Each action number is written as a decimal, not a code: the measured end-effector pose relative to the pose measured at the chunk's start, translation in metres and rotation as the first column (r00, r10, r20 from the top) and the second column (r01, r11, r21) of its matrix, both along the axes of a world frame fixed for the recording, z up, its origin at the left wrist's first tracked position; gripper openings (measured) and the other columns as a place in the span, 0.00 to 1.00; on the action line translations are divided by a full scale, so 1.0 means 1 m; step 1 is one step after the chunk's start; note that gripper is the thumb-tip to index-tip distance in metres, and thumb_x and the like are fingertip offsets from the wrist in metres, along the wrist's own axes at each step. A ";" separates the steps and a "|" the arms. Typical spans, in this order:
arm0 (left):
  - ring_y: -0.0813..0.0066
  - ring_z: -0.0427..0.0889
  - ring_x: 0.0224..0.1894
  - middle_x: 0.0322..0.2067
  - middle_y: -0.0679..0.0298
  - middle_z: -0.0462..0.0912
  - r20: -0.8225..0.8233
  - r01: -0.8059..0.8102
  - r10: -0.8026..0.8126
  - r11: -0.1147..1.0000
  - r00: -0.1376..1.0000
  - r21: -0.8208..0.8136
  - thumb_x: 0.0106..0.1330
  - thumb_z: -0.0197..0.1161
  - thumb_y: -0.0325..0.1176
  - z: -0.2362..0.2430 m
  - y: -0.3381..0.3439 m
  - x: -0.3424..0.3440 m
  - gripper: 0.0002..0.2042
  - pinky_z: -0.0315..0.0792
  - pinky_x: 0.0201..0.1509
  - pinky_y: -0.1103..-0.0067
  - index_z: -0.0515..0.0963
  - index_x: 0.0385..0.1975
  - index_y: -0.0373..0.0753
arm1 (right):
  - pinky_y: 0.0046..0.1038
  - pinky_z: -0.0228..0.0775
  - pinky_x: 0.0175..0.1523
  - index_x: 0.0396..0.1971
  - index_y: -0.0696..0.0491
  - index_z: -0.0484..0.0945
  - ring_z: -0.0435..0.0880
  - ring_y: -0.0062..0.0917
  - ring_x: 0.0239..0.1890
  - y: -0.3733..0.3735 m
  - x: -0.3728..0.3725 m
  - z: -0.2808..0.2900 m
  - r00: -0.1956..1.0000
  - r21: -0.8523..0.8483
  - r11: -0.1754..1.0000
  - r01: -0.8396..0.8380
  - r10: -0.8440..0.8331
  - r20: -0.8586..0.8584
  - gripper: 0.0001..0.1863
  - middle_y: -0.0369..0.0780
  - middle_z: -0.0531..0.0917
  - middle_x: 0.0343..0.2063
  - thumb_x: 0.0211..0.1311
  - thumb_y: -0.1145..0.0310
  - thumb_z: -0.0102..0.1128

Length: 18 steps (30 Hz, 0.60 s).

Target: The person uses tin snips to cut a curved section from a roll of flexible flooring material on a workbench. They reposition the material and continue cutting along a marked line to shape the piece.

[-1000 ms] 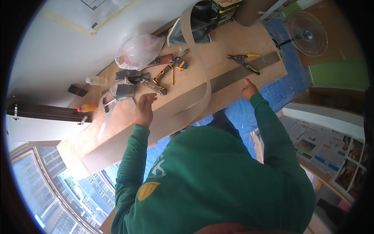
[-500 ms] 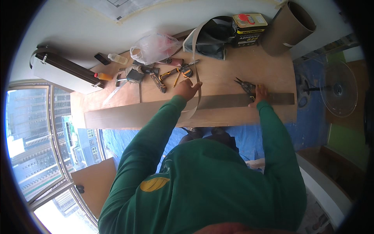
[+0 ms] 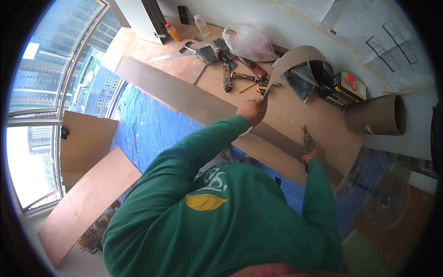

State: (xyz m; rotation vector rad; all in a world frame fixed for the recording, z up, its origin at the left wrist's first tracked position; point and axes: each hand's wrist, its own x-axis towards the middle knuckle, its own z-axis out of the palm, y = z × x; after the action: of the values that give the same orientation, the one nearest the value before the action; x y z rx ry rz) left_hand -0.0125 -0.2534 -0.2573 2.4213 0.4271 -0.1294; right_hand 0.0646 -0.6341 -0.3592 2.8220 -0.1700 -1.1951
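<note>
My left hand point(image 3: 251, 111) is closed around a thin, flexible brown laminate strip point(image 3: 278, 69), which rises from the fist and curls over toward the back of the table. In my right hand point(image 3: 314, 153) are the handles of dark tin snips point(image 3: 307, 136); their jaws point away from me and look slightly parted. The snips rest low over a long brown sheet strip point(image 3: 161, 82) lying flat along the table's near edge. Part of that strip is hidden behind my left hand and forearm.
On the wooden table point(image 3: 330, 122) lie a tape measure point(image 3: 262, 86), a pencil point(image 3: 248, 87), a utility knife point(image 3: 227, 77) and a hammer point(image 3: 186, 46). Behind are a plastic bag point(image 3: 249, 42), two bottles, an adhesive tin point(image 3: 344, 87) and a brown roll point(image 3: 376, 115). A fan point(image 3: 385, 201) stands right.
The view has turned, so the table now slants down to the right. My left hand has lifted the thin strip, which now arches toward the back. My right hand stays at the snips.
</note>
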 end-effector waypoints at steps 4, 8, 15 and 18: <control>0.37 0.85 0.41 0.34 0.42 0.86 0.097 -0.224 0.241 0.962 0.966 -0.158 0.81 0.50 0.49 0.031 0.012 -0.040 0.23 0.76 0.47 0.51 0.82 0.39 0.35 | 0.52 0.58 0.80 0.75 0.51 0.62 0.63 0.45 0.77 0.004 0.001 0.010 1.000 -0.063 0.998 -0.011 0.012 0.023 0.52 0.50 0.64 0.75 0.48 0.60 0.76; 0.37 0.86 0.42 0.34 0.41 0.86 0.128 -0.343 0.365 0.925 0.922 -0.166 0.81 0.50 0.49 0.031 0.039 -0.062 0.22 0.77 0.47 0.54 0.82 0.43 0.33 | 0.52 0.61 0.78 0.71 0.54 0.67 0.70 0.46 0.73 -0.003 0.004 -0.005 0.992 -0.011 1.000 -0.025 0.026 0.120 0.42 0.50 0.68 0.72 0.55 0.62 0.70; 0.52 0.86 0.40 0.35 0.48 0.87 0.198 -0.532 0.625 0.761 0.755 -0.372 0.82 0.53 0.50 0.020 0.095 -0.095 0.22 0.77 0.51 0.63 0.82 0.50 0.35 | 0.48 0.66 0.76 0.70 0.59 0.68 0.76 0.52 0.68 0.001 0.017 -0.016 0.990 -0.030 0.996 0.086 -0.082 0.116 0.38 0.53 0.73 0.68 0.60 0.63 0.66; 0.61 0.84 0.37 0.31 0.53 0.85 0.234 -0.607 0.726 0.676 0.647 -0.417 0.81 0.54 0.51 0.006 0.118 -0.120 0.22 0.76 0.49 0.64 0.83 0.50 0.36 | 0.46 0.73 0.69 0.66 0.61 0.72 0.81 0.51 0.62 -0.012 0.018 -0.022 0.982 0.061 0.995 0.085 -0.094 0.167 0.33 0.53 0.79 0.61 0.60 0.66 0.65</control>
State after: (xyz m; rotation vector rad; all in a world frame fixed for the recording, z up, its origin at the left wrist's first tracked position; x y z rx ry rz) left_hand -0.1326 -0.1351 -0.2509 1.7674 1.0190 0.5705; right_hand 0.0825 -0.6458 -0.3816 2.9922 -0.2815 -0.9878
